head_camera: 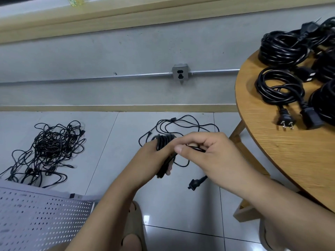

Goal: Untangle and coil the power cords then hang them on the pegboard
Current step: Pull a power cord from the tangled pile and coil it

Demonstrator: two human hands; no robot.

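from the head camera: your left hand is curled round a half-made coil of black power cord, held up above the floor in front of you. your right hand sits just beside it, thumb and fingers pinching a strand of the same cord where it leaves the coil. so both hands are together and both are clamped on that one cord. its plug shows below your right hand; whether it hangs free or lies on the tiles cannot be told.

behind your hands, a loose cord sprawls in wide loops on the floor near the wall. well off to the left lies a tangled heap of thin black cords, with strands trailing toward the perforated pegboard in the lower left corner.

on the right, the round wooden desk carries several coiled cords near its far edge, one with a two-pin plug lying flat on the wood.

on the grey wall ahead, a metal socket box sits on a thin conduit. your sandalled foot shows under your left arm.
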